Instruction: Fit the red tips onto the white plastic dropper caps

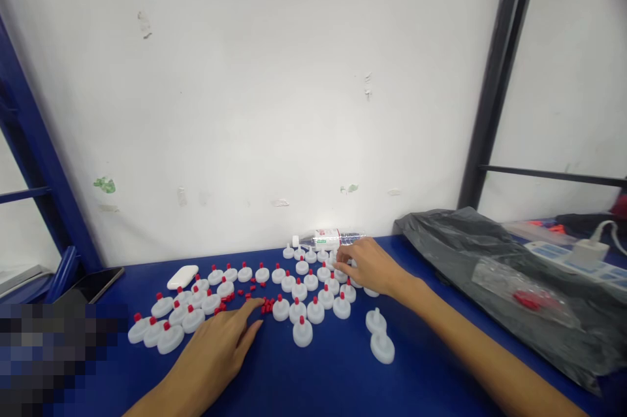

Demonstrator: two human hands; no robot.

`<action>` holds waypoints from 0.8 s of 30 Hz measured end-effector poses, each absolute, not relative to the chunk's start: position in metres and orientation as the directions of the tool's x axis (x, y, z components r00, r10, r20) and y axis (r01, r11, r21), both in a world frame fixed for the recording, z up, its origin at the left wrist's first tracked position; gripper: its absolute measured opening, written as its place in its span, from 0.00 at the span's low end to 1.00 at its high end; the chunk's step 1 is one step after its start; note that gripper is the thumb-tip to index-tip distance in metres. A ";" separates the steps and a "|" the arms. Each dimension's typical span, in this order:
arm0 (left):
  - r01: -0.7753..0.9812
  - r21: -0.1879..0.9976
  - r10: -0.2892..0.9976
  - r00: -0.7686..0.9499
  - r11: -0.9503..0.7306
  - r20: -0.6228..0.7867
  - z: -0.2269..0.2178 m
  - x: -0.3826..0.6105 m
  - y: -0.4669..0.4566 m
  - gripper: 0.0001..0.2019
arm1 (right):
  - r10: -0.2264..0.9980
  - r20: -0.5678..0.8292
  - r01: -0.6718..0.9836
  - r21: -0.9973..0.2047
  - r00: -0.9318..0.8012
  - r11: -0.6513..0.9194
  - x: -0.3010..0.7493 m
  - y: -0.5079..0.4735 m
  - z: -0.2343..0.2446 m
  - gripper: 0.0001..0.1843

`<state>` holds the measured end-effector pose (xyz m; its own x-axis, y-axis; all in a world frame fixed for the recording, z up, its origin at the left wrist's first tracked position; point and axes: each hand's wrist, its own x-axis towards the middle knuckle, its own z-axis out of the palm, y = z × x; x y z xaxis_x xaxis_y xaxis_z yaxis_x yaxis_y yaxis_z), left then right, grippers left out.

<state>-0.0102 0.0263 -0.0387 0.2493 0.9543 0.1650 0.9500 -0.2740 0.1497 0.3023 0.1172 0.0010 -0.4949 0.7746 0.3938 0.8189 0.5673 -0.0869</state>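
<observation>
My left hand (225,338) rests palm down on the blue table, thumb apart from the outstretched index finger, whose tip touches a small pile of tiny red tip caps (267,306). At the back, my right hand (365,265) has its fingers bent down at a white nozzle cap (336,259), partly hidden by them. Many white nozzle caps with red tips, such as this capped one (302,332), stand upright in the middle and at the left. Bare white nozzle caps (309,253) stand along the back, and two more (382,346) lie near the right forearm.
A clear plastic bottle (327,238) lies against the wall behind the caps. At the left are a white rounded case (183,277) and a dark phone (100,285). On the right, a black plastic sheet (450,253) carries a clear bag with red pieces (529,299), beside a power strip (553,252).
</observation>
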 end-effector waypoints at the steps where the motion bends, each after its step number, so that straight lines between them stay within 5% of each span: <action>1: 0.949 0.149 0.953 0.253 -0.278 0.167 -0.040 -0.011 0.027 0.19 | 0.767 0.398 0.812 -0.088 -0.503 0.578 0.302 0.117 0.000 0.14; 13: 0.937 0.167 0.944 0.278 -0.307 0.175 -0.038 -0.010 0.026 0.13 | 0.700 0.328 0.711 -0.106 -0.635 0.695 0.298 0.117 -0.012 0.26; 24: 0.932 0.209 0.949 0.260 -0.295 0.178 -0.030 -0.004 0.019 0.10 | 0.627 0.609 0.714 -0.137 -0.486 0.687 0.290 0.101 0.004 0.10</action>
